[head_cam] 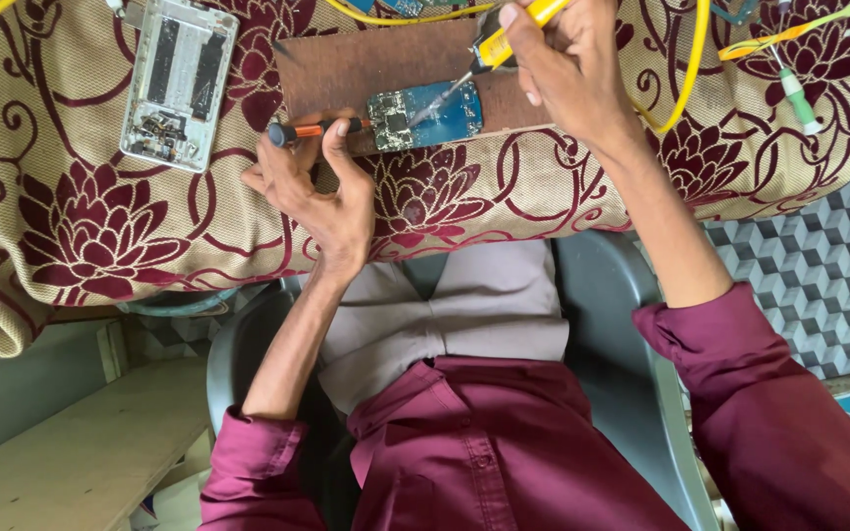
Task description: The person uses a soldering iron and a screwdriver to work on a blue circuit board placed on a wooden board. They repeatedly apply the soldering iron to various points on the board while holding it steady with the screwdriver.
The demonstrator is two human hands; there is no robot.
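Two hands at work over floral cloth covering table. Opened phone chassis lies toward cloth's left end, well apart from hands. Left hand, near cloth's front edge, pinches orange-handled tool between thumb and fingers, tool tip against left edge of blue circuit board. Board rests on brown wooden board at cloth's middle. Right hand closed around yellow soldering iron, tip touching circuit board. Yellow cable loops beside right wrist.
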